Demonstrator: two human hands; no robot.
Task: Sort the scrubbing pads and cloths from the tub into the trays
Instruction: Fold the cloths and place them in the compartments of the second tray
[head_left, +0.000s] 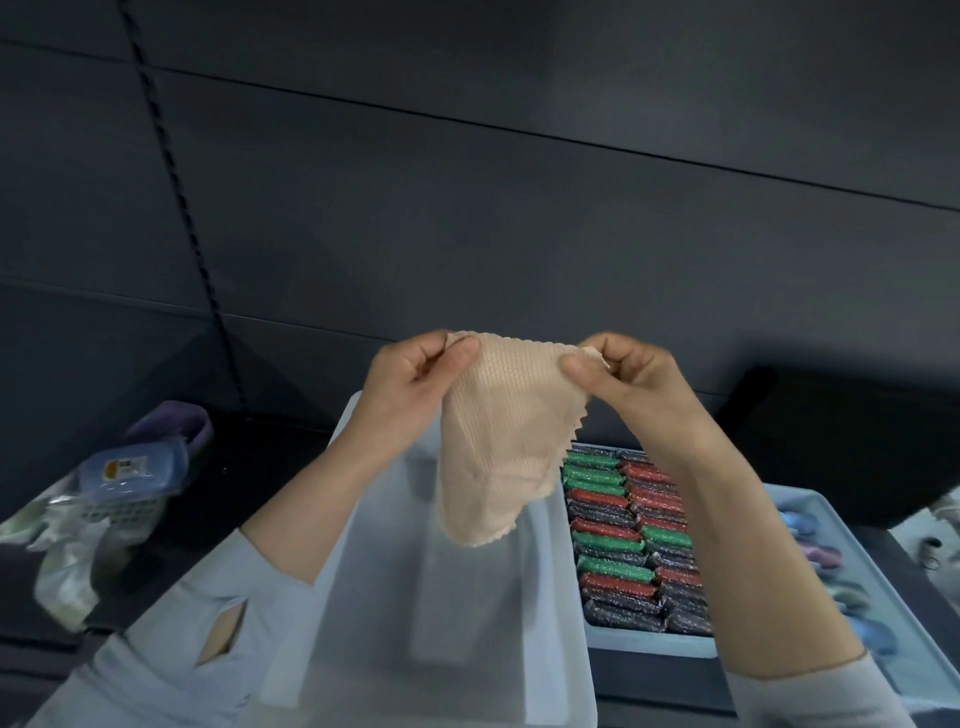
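Two hands, left hand (415, 371) and right hand (623, 374), pinch a beige waffle-weave cloth's (498, 441) top corners above a translucent tub (374, 597); right, a tray (649, 644) holds scrubbing pads (618, 519).

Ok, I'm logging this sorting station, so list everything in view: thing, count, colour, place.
cloth: one, beige, held up over the tub
tub: one, translucent white, centre
scrubbing pads: many, green, red and dark, packed in rows
tray: one, pale blue, right of the tub
second tray: one, pale blue, far right, contents blurred
lidded box: one, blue, far left
hands: left and right, each pinching a top corner of the cloth
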